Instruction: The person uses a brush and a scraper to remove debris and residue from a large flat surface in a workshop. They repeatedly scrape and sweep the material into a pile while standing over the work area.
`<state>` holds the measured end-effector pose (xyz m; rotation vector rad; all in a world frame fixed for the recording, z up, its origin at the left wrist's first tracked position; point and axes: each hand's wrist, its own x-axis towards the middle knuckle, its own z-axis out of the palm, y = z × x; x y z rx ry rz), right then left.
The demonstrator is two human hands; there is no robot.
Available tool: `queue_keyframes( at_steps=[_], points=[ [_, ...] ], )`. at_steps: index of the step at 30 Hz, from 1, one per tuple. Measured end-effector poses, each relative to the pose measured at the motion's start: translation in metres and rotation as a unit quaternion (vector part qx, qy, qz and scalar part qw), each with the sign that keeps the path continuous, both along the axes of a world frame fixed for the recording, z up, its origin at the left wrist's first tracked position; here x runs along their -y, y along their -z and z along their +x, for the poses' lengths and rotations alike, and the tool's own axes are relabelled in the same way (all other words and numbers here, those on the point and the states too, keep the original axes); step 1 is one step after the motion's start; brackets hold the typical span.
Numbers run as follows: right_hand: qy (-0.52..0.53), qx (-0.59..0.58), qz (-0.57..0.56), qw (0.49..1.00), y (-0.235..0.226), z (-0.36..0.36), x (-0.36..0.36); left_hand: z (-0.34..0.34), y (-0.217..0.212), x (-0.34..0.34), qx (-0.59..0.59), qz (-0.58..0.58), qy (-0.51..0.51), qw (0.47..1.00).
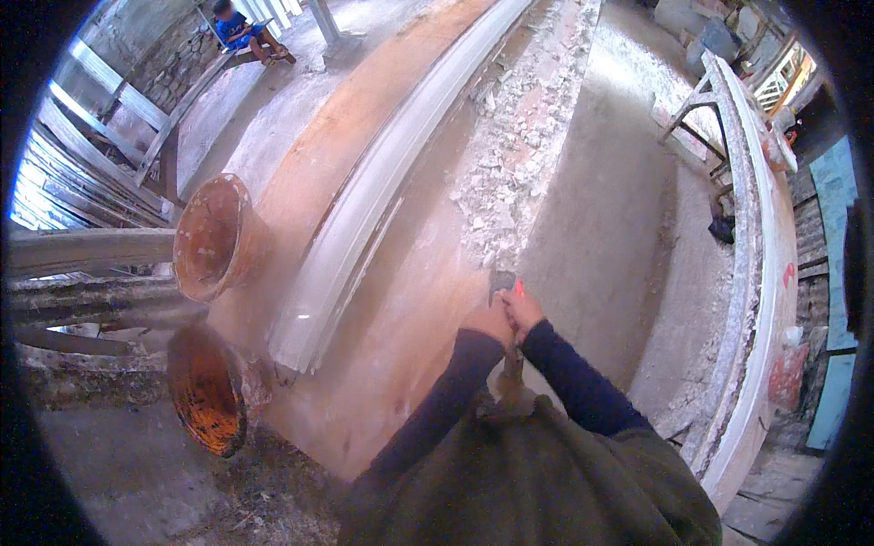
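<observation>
My left hand (488,320) and my right hand (523,311) meet at the near right part of a long wooden table (414,341). Both have closed fingers around a small dark object with a red part (502,280), whose kind I cannot make out. Just beyond it, a strip of broken white plaster scraps (510,177) runs along the table's right side. To the left of my hands lies a long white plaster moulding (341,250), apart from them.
Two plaster-stained orange basins (238,250) (248,382) stand at the table's left edge. On the right, another long bench (742,273) carries a white strip, with a grey floor (601,237) between. A seated person (244,35) is at the far left.
</observation>
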<state>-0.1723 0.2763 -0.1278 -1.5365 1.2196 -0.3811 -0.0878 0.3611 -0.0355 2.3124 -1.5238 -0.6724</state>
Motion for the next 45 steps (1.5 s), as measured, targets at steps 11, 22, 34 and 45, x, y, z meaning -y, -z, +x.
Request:
queue_keyframes(
  at_steps=[11,22,34,45],
  points=[
    [0.126,0.025,0.056,0.990,0.015,0.014,0.017,0.004,0.010,0.021,-0.095,0.037,-0.002,0.995],
    [-0.065,-0.130,-0.048,0.988,-0.035,0.010,0.015,0.012,-0.002,0.028,-0.002,-0.028,0.011,1.000],
    [-0.022,0.217,-0.045,0.975,-0.196,-0.051,0.149,0.078,-0.111,0.030,-0.093,0.012,-0.004,0.996],
    [-0.444,0.298,-0.207,0.819,-0.128,0.044,0.106,0.029,-0.066,-0.092,-0.300,0.007,-0.485,0.821]
  ],
)
